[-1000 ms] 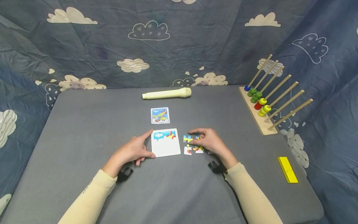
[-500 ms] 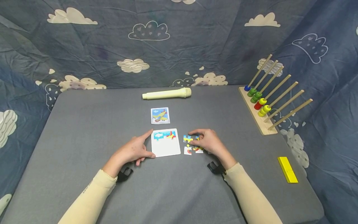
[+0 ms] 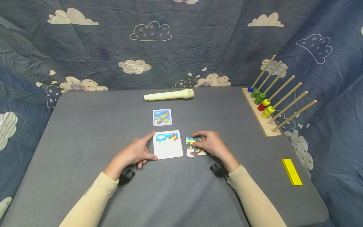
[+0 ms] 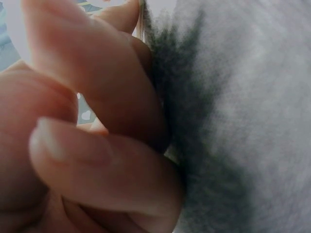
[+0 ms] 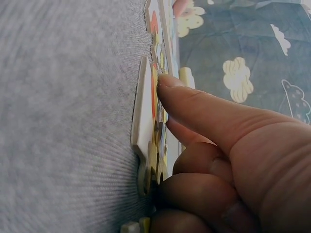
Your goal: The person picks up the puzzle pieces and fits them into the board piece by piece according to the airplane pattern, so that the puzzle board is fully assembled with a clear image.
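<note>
- Touching the left edge of the white puzzle board, the left grip has its index finger at the far corner and its thumb at the near corner, the 2 spread wide apart; its other fingers are bent, and it has nothing clasped.
- Reaching over the loose pieces, the right grip has its thumb and index finger a little parted, with a blue and yellow puzzle piece between the 2 tips; I cannot tell whether it has hold of that piece.
- Lying between the 2 grips, the board carries a printed strip of sky, cloud and red plane tail along its far side.
- Resting just on the near side of the right grip's thumb is a white piece with a red mark; more pieces lie partly hidden under that grip, at least 4 in all.
- Sitting beyond the board, ahead and to the right of the left grip, is a small plane card.
- Lying farther ahead of both grips is a cream microphone.
- Standing well ahead and to the right of the right grip is a bead rack with 7 rods, beads on 5.
- Lying well to the right of the right grip is a yellow block.
- Spreading under everything is the grey bench.
</note>
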A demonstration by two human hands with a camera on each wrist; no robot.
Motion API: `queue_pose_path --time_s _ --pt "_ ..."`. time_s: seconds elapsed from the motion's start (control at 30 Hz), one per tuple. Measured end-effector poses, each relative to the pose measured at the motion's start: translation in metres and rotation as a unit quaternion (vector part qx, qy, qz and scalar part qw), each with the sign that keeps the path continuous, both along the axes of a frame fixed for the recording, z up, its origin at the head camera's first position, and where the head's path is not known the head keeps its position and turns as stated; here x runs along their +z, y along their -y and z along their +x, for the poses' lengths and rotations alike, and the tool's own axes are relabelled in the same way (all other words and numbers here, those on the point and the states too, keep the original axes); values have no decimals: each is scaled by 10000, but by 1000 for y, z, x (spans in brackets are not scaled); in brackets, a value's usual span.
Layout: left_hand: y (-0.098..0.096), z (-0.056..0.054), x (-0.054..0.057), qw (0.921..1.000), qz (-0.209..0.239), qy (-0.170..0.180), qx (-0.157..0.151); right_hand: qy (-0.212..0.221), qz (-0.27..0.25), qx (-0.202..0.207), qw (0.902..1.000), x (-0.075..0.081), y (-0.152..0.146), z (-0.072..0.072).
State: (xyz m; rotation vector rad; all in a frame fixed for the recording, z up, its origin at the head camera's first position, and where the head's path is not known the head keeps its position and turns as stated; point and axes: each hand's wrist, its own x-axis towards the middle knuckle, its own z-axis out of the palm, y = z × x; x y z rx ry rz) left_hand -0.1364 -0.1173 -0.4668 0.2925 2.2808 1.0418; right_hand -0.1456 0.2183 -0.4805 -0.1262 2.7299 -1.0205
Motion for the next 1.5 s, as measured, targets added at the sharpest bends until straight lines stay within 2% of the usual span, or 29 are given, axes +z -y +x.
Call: queue_pose_path --time_s 0.27,0.43,0.67,0.73,0.83,0.93,1.07,1.27,1.5 --pt "1 0 0 10000 -8 -3 -1 -68 21 -24 10000 0 2 1" --pt "1 1 1 10000 -1 1 -37 -58 -203 -10 9998 2 0 1" --pt "1 -2 2 10000 -59 30 -57 -160 -477 -113 9987 25 3 5" --pt "1 -2 2 10000 -70 15 -58 -258 -531 15 9983 31 14 6" --pt "1 -2 2 10000 -84 -36 -34 -409 -541 427 9968 35 41 4" --pt "1 -2 2 9999 -82 -100 -81 -439 -500 875 9939 31 72 0" --pt "0 -2 1 9997 -72 -160 -181 -317 -331 986 9941 22 97 -2" --pt "1 -2 3 9998 -23 -122 -162 -284 42 960 9950 14 109 -3" --pt "2 -1 2 9998 -35 -129 -154 -321 112 1107 9933 13 112 -1"
